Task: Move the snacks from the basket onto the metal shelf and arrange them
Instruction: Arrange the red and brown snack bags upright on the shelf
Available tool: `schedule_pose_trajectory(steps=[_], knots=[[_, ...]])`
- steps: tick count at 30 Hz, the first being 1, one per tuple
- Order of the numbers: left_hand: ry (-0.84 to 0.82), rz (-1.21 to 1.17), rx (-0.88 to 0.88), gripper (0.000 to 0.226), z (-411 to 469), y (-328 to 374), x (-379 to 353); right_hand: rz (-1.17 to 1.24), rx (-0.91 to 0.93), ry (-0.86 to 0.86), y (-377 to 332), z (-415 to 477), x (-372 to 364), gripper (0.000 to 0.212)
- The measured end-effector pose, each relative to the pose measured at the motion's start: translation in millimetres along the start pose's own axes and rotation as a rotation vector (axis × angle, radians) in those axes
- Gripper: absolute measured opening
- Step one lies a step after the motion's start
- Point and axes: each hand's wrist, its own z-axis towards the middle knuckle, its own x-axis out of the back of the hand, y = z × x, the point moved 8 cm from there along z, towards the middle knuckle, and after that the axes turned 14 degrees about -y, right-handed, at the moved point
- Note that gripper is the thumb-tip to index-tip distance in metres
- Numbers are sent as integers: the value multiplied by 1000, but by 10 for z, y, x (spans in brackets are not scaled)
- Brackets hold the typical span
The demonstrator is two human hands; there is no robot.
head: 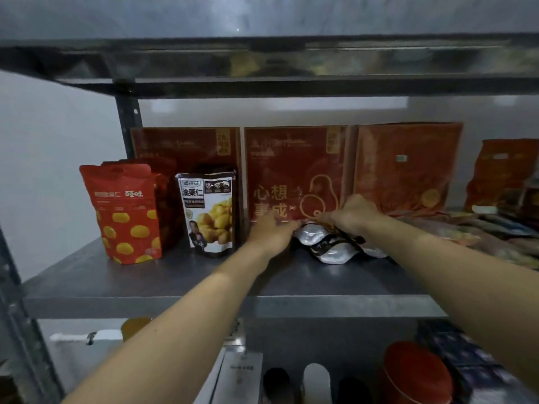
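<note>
A grey metal shelf (145, 287) is seen with a flat board. At its left end a red pouch (125, 211), printed with yellow dots, is stood upright. Just to its right a white-and-black chestnut pouch (208, 211) is stood upright, face forward. Further right a silver pouch (326, 246) with black trim is laid crumpled on the board. Its top end is pinched by the right hand (354, 214) and its left edge is touched by the left hand (271, 233). Three red boxes (294, 170) are lined upright along the back. Flat packets (481, 234) are heaped at the right end.
</note>
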Motion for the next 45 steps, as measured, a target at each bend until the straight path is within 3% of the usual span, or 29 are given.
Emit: schedule_pose_trajectory(steps=[3, 9, 14, 19, 23, 26, 29, 35, 45], knots=[[-69, -105, 81, 24, 185, -65, -225, 65, 31, -94, 30, 140, -82, 36], [-23, -243, 105, 30, 198, -78, -235, 367, 79, -177, 89, 296, -135, 36], [58, -228, -1, 44, 109, 64, -72, 582, 136, -185, 26, 268, -130, 47], [12, -180, -160, 45, 64, 217, -98, 638, 253, -194, -23, 156, -63, 48], [-52, -163, -200, 53, 81, 230, -220, 654, 342, -45, 36, 72, 122, 42], [-57, -129, -114, 59, 136, 98, -301, 673, 366, 65, 128, -5, 254, 40], [-103, -137, -22, 51, 164, 7, -393, 688, 360, 134, 229, -77, 281, 40], [-174, -144, 73, 41, 243, 18, -517, 714, 362, 158, 316, -104, 237, 42], [-150, -268, 17, 46, 153, -27, -536, 725, 391, 152, 302, -177, 215, 43]])
